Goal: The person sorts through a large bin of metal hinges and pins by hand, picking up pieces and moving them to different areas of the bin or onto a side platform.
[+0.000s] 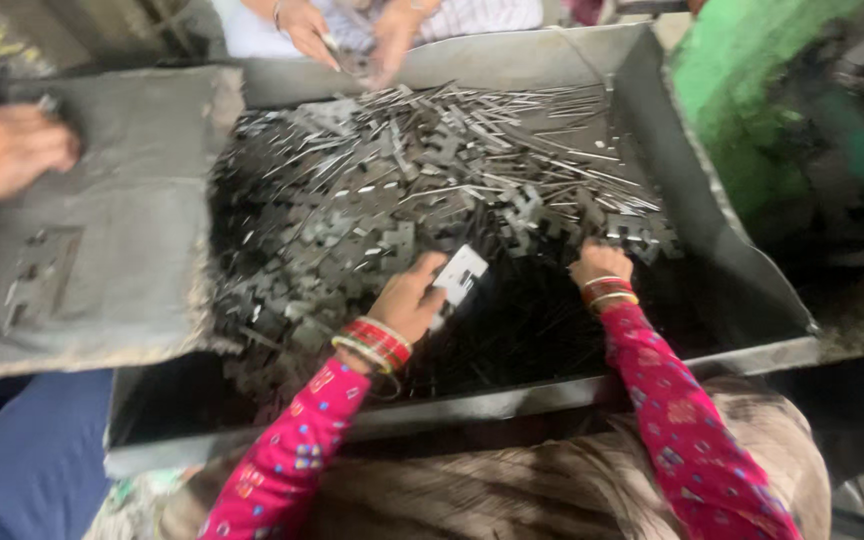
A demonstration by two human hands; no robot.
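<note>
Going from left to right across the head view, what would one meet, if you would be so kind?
Another person's hand → grey slab → left hand holding a pale flat piece → right hand → tray's right wall → green machine.

This is a metalworking workshop, shown by the big sheet-metal tray (712,240) heaped with small stamped metal pieces (372,220) and thin rods (552,160), the grimy green machine (752,110) at the right, and several people sorting around it.
</note>
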